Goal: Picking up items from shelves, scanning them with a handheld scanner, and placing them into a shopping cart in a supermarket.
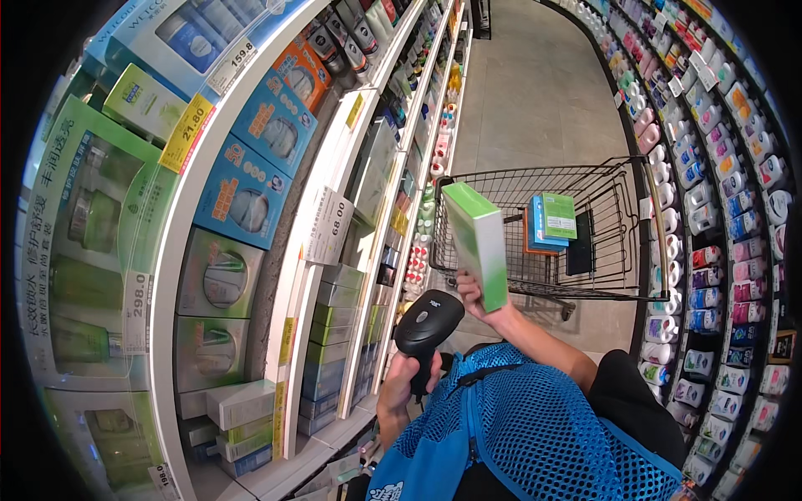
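My left hand (404, 379) grips the handle of a black handheld barcode scanner (431, 319), its rounded head tilted toward the shelf side. In my right hand (477, 295) is a flat green and white carton (479, 241), held upright by its lower end. Most of the fingers on that hand are hidden behind the carton. Beyond it stands a black wire shopping cart (589, 178). Inside the cart lie a green box (559, 215), blue boxes (537, 232) and an orange box (532, 252) in a stack, next to a dark flat panel (579, 244).
White shelving (313, 181) with boxed cosmetics rises close on my left; price tags (332, 225) jut from its edges. Shelves of bottles (708, 263) line the right side. The grey tiled aisle floor (526, 87) runs ahead past the cart. A blue mesh vest (532, 413) covers my torso.
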Demonstrator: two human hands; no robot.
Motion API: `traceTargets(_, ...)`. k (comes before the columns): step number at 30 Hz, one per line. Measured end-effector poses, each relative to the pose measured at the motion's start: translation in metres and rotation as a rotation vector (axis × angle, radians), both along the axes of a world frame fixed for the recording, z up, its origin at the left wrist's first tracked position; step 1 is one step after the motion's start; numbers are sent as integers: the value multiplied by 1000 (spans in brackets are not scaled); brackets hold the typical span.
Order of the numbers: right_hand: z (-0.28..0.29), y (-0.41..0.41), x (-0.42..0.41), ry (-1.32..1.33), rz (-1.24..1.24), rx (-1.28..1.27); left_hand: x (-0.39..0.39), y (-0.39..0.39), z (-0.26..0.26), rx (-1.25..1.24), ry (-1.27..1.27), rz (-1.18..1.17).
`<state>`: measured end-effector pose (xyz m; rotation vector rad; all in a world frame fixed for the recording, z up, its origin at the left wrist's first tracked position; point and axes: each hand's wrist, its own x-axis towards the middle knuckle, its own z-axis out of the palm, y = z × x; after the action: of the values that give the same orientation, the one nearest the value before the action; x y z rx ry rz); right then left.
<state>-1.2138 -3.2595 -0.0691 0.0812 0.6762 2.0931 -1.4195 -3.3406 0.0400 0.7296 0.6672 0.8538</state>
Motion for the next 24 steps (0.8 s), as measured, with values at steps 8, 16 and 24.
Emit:
traceTargets(8,19,-10,-22,173,65,437,-14,-15,-6,-9,-51,42)
traceTargets(16,-23,-35,-77,454,203,597,-53,-28,-8,48,-49,69)
traceTargets(24,-35,-69,-117,513,362,599,-90,-38,-4,57,41,136)
